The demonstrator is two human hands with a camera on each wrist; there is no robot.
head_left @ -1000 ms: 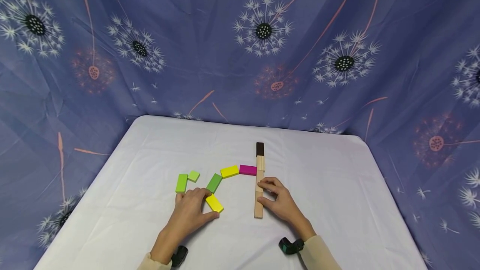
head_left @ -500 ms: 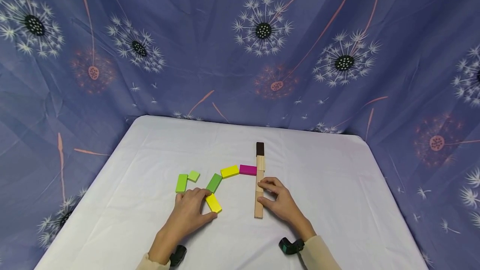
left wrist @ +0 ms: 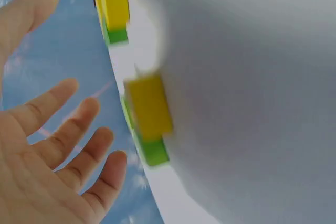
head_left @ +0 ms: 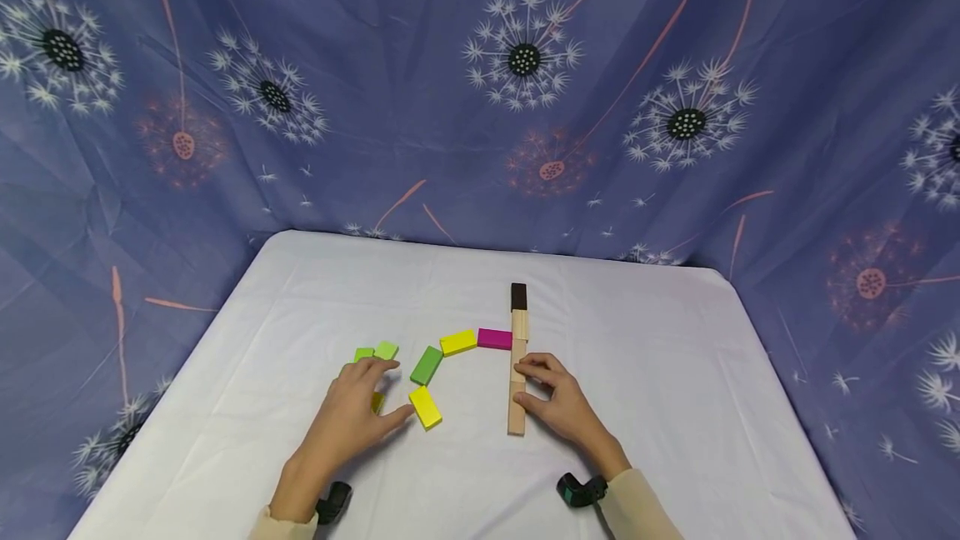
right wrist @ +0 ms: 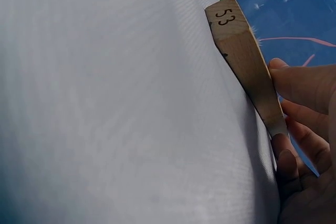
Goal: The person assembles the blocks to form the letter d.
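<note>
My left hand [head_left: 352, 407], fingers spread, is over the left part of the table. Partly under it is a yellow block [head_left: 377, 402], also seen in the left wrist view beside a green block [left wrist: 155, 153]. Its thumb points at the left side of another yellow block [head_left: 425, 407]. My right hand [head_left: 558, 402] rests its thumb and fingertips along the right side of a row of plain wooden blocks [head_left: 517, 408]. In the right wrist view, the nearest wooden block [right wrist: 244, 61] has 53 on its end.
From that row a curve runs left: a magenta block [head_left: 495, 339], a yellow block [head_left: 458, 342] and a green block [head_left: 427, 365]. A dark block [head_left: 519, 297] ends the row. Light green blocks [head_left: 386, 350] lie beyond my left hand. A patterned curtain [head_left: 420, 90] hangs behind the white table [head_left: 637, 340].
My left hand has moved left off the near yellow block, which shifted slightly left earlier and stays by the green one. Another yellow block now shows beside the hand. The right hand keeps its place.
</note>
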